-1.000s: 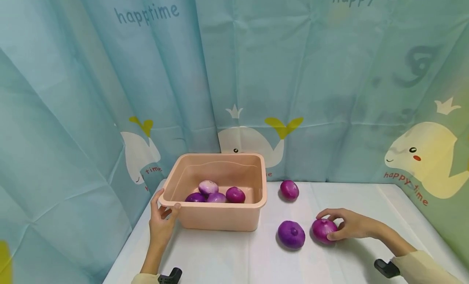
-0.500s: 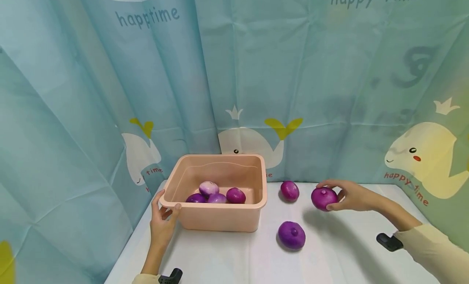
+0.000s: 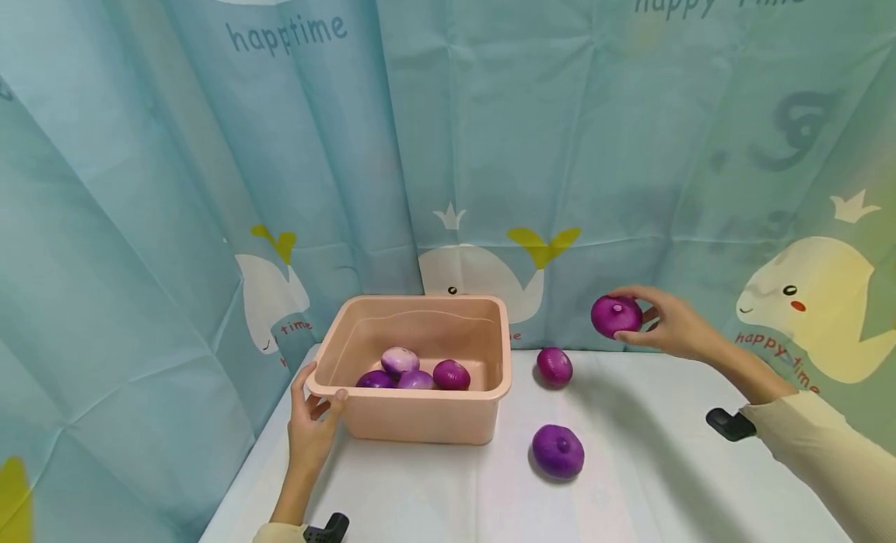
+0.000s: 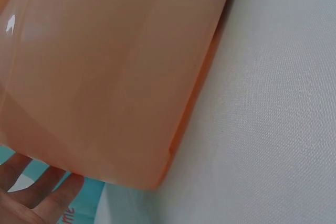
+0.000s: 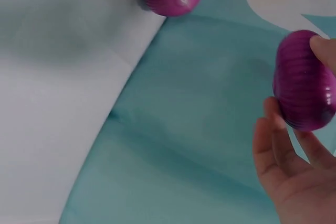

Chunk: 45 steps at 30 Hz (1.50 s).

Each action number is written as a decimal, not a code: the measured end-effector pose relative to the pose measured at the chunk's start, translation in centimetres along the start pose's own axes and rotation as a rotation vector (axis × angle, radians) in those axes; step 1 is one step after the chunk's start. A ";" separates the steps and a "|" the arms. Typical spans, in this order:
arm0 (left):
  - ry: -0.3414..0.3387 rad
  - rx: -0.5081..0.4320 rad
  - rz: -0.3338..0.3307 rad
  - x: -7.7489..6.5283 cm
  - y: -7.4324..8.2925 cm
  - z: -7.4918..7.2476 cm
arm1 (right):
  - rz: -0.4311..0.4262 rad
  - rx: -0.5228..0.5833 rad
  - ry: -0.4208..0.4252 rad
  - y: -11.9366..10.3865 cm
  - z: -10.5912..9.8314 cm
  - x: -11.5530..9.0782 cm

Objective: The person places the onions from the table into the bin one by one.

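My right hand grips a purple onion between thumb and fingers, raised well above the table. In the right wrist view the same onion shows its ribbed side, the thumb on top and fingertips beneath. My left hand holds the near left corner of a peach plastic tub, thumb on the front and fingers along the side. Inside the tub lie several onions, among them a pale one and a magenta one. The left wrist view shows the tub's wall close up, fingers at its edge.
Two more onions rest on the white table: a magenta one right of the tub near the back edge, and a darker purple one closer to me. A blue curtain with whale prints hangs behind.
My right hand has lifted the onion from its spot beside the dark purple one, up and away toward the curtain. The left hand stays at the tub's corner.
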<state>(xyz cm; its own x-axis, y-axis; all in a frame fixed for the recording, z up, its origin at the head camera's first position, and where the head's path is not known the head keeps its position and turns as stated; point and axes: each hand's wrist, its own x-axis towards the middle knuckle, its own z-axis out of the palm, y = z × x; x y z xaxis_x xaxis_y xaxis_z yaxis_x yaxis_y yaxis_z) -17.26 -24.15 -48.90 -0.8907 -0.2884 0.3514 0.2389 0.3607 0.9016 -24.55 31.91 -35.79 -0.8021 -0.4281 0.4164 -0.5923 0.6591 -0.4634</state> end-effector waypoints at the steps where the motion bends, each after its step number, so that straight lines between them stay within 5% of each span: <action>1: 0.000 -0.001 0.000 0.0 0.0 0.0 | 0.000 -0.012 0.017 -0.1 -0.1 0.2; 9: -0.010 -0.006 0.007 0.0 -0.1 -0.1 | 0.043 -0.060 0.092 -0.4 -0.6 1.4; 21: -0.005 -0.009 0.012 0.1 0.0 0.1 | 0.060 -0.082 0.041 -1.6 -0.2 3.5; 45: 0.007 -0.003 0.005 0.0 -0.3 -0.1 | -0.161 0.095 -0.172 -10.2 9.4 14.0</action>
<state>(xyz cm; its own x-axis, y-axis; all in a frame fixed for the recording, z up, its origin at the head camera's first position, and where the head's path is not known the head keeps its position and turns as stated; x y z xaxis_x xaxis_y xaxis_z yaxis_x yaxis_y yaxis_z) -17.26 -24.36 -49.13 -0.8867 -0.2925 0.3579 0.2447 0.3599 0.9003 -30.48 13.41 -32.60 -0.6930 -0.6272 0.3554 -0.7116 0.5163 -0.4764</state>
